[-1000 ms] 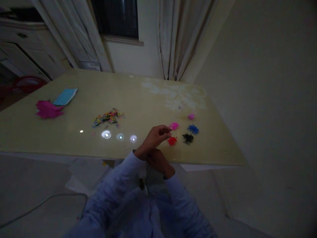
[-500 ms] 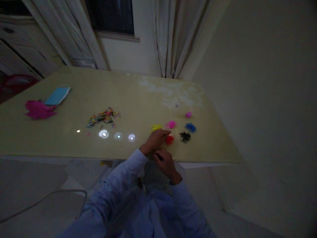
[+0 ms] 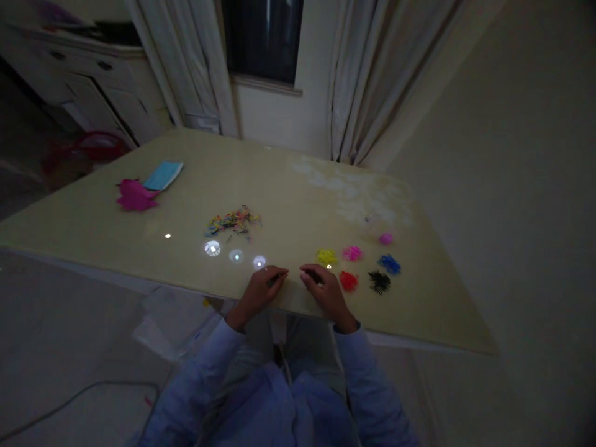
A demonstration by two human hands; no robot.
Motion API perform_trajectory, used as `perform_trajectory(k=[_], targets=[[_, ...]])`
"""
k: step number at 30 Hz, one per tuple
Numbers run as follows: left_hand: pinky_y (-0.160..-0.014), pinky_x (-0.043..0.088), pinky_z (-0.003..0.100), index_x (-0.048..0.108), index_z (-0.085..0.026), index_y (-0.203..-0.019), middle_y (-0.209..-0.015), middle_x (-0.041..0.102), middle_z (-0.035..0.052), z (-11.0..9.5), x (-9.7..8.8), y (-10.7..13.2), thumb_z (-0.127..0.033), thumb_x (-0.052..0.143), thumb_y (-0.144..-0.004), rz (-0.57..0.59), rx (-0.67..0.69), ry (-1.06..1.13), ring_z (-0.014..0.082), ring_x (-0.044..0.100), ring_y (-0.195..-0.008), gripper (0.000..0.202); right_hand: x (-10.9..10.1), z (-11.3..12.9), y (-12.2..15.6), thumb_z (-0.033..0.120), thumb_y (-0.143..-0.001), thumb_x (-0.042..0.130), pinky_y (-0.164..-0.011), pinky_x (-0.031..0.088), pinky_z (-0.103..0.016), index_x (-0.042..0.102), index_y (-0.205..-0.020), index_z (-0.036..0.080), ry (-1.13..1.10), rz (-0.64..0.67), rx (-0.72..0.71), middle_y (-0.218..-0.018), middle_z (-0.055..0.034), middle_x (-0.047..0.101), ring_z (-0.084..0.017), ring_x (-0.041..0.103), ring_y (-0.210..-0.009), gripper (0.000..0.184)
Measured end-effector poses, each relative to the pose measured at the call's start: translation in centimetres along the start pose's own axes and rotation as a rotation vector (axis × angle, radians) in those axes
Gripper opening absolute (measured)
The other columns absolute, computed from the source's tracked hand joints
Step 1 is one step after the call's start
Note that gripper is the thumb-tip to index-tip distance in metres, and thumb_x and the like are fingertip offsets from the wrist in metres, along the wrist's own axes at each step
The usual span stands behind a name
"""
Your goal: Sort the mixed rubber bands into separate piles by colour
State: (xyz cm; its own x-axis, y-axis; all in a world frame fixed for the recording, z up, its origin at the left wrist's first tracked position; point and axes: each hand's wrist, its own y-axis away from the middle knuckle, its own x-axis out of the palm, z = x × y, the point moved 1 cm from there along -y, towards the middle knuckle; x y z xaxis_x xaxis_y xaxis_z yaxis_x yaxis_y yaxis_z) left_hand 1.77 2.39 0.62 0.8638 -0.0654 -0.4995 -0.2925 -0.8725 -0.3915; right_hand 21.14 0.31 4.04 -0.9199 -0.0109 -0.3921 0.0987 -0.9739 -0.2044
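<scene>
My left hand (image 3: 261,287) is at the table's near edge, thumb and fingers pinched together; whatever may be between them is too small to tell. Facing it, a short gap away, my right hand (image 3: 327,293) is likewise closed in a pinch, its contents unclear. Sorted heaps of small loops like rubber bands lie right of my right hand: a yellow heap (image 3: 326,256), a pink heap (image 3: 352,253), a red heap (image 3: 349,281), a blue heap (image 3: 390,264) and a black heap (image 3: 379,282). Beyond my left hand lies a mixed-colour heap of loops (image 3: 233,221).
A blue face mask (image 3: 164,176) and a crumpled magenta cloth or bag (image 3: 136,195) lie at the table's left. A small pink-purple object (image 3: 386,239) sits behind the blue heap. Curtains (image 3: 361,81) and a wall (image 3: 503,217) border the table (image 3: 279,180).
My left hand has moved away from the red heap, back to the left. My right hand has come up over the table edge beside that heap. The view has turned leftward.
</scene>
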Motion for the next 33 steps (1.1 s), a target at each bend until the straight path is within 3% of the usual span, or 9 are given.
perform_trajectory(k=[4, 8, 12, 15, 20, 26, 33], targets=[[-0.075, 0.052, 0.029, 0.070, -0.017, -0.092, -0.085, 0.072, 0.0067, 0.0, -0.1, 0.6, -0.023, 0.054, -0.089, 0.002, 0.036, 0.009, 0.0166, 0.066, -0.080, 0.017, 3.5, 0.9, -6.1, 0.027, -0.088, 0.060, -0.070, 0.048, -0.026, 0.067, -0.107, 0.016, 0.063, 0.121, -0.080, -0.094, -0.0058, 0.067, -0.014, 0.060, -0.075, 0.023], [-0.078, 0.051, 0.031, 0.070, -0.017, -0.092, -0.087, 0.072, 0.0070, -0.1, 0.5, 0.5, -0.022, 0.055, -0.087, 0.039, -0.011, 0.001, 0.0181, 0.065, -0.081, 0.016, 7.3, 1.5, -11.0, 0.023, -0.085, 0.064, -0.079, 0.046, -0.027, 0.066, -0.109, 0.015, 0.327, 0.310, -0.133, -0.100, -0.0076, 0.065, -0.015, 0.060, -0.085, 0.026], [-0.077, 0.049, 0.030, 0.069, -0.017, -0.091, -0.087, 0.071, 0.0061, -0.2, 0.7, 0.6, -0.019, 0.055, -0.087, 0.018, -0.024, -0.010, 0.0178, 0.064, -0.081, 0.015, 9.8, 1.9, -13.3, 0.032, -0.088, 0.062, -0.084, 0.044, -0.028, 0.068, -0.106, 0.015, 0.622, 0.415, -0.101, -0.103, -0.0095, 0.066, -0.018, 0.060, -0.094, 0.025], [-0.074, 0.048, 0.029, 0.068, -0.016, -0.088, -0.081, 0.068, 0.0056, -0.2, 0.7, 0.6, -0.016, 0.054, -0.085, -0.024, -0.011, -0.041, 0.0170, 0.062, -0.077, 0.013, 10.9, 1.8, -14.3, 0.033, -0.090, 0.060, -0.082, 0.043, -0.027, 0.068, -0.107, 0.016, 0.708, 0.429, -0.095, -0.104, -0.0099, 0.066, -0.019, 0.060, -0.095, 0.026], [-0.071, 0.048, 0.028, 0.064, -0.016, -0.080, -0.076, 0.065, 0.0047, -0.3, 0.8, 0.5, -0.015, 0.054, -0.083, -0.023, -0.060, -0.086, 0.0163, 0.059, -0.073, 0.011, 11.9, 1.6, -15.8, 0.030, -0.092, 0.055, -0.080, 0.042, -0.026, 0.066, -0.114, 0.017, 0.720, 0.416, -0.153, -0.108, -0.0095, 0.064, -0.018, 0.058, -0.094, 0.027], [-0.077, 0.051, 0.030, 0.066, -0.017, -0.101, -0.090, 0.071, 0.0071, -0.6, 0.8, 0.5, -0.017, 0.054, -0.085, -0.057, -0.090, -0.002, 0.0177, 0.064, -0.081, 0.020, 11.4, 1.9, -17.7, 0.028, -0.097, 0.047, -0.081, 0.040, -0.025, 0.071, -0.096, 0.016, 0.671, 0.422, -0.225, -0.094, -0.0075, 0.065, -0.016, 0.057, -0.090, 0.027], [-0.083, 0.053, 0.034, 0.063, -0.015, -0.114, -0.098, 0.071, 0.0098, -0.3, 1.2, 0.6, -0.019, 0.053, -0.087, -0.082, -0.092, 0.032, 0.0196, 0.066, -0.086, 0.030, 10.7, 1.1, -19.0, 0.024, -0.089, 0.059, -0.080, 0.042, -0.024, 0.070, -0.112, 0.017, 0.707, 0.520, -0.236, -0.103, -0.0077, 0.062, -0.015, 0.058, -0.086, 0.026]])
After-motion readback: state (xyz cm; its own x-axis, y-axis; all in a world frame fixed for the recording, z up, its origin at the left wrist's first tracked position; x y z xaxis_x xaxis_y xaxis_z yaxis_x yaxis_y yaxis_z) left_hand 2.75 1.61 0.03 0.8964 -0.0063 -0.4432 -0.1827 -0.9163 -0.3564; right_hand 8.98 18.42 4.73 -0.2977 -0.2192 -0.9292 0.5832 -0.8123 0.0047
